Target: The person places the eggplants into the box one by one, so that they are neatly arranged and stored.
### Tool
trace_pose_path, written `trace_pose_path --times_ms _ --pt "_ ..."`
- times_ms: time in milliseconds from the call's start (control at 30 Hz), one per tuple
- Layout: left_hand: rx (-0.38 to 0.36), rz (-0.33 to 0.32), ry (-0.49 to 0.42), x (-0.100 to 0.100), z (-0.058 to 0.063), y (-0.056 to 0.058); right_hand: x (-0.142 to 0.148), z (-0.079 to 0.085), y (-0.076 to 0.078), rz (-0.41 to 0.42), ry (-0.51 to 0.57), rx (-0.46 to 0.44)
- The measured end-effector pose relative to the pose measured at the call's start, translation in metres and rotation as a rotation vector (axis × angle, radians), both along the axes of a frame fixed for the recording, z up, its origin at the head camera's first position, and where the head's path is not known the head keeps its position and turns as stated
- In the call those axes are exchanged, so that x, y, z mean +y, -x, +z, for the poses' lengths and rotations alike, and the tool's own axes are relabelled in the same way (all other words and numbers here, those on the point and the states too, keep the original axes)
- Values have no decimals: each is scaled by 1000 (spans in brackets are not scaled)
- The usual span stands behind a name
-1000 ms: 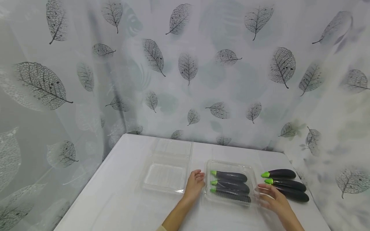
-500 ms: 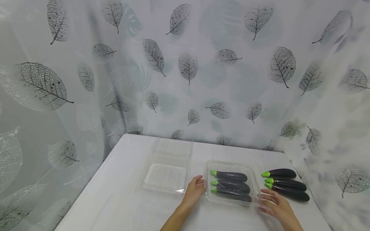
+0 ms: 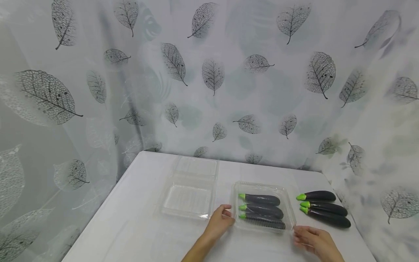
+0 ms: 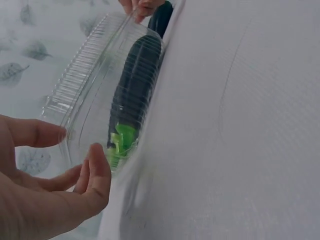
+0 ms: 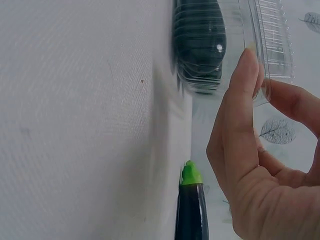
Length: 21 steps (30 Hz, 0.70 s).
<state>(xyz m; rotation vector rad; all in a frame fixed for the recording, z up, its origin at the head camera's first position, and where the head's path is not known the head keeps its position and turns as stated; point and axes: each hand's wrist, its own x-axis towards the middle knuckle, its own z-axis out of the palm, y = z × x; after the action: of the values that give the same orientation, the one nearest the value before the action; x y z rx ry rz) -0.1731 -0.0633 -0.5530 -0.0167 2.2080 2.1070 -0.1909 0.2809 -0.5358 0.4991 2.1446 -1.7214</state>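
Observation:
A closed clear plastic clamshell box (image 3: 262,187) stands on the white table, three dark eggplants with green stems (image 3: 262,210) lying side by side inside it. My left hand (image 3: 219,221) is at its front left corner; in the left wrist view the thumb and a finger lie either side of the rim (image 4: 75,112). At the front right corner, my right hand (image 3: 315,238) pinches the rim (image 5: 257,47) between thumb and finger. The other fingers are bent below. Three more eggplants (image 3: 325,208) lie on the table beyond the right hand.
A second clear clamshell box (image 3: 188,198) lies opened flat to the left, its lid towards the back. The white table (image 3: 137,218) ends at a leaf-printed curtain (image 3: 229,109) behind and at both sides.
Both hands have slid towards me along the box's sides to its front corners. The right fingers have closed in on the rim. The box and eggplants stay about where they were.

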Motion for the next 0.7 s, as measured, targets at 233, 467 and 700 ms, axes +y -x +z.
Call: trace_pose_path --times_ms 233,467,700 --pt "-46 -92 -86 -3 -3 0 0 -1 -3 -60 123 -1" --pt "-106 -111 -178 -1 -7 0 4 -7 -2 -105 220 -28" --pt "-113 -94 -204 1 -5 -2 4 -11 0 -148 263 -50"
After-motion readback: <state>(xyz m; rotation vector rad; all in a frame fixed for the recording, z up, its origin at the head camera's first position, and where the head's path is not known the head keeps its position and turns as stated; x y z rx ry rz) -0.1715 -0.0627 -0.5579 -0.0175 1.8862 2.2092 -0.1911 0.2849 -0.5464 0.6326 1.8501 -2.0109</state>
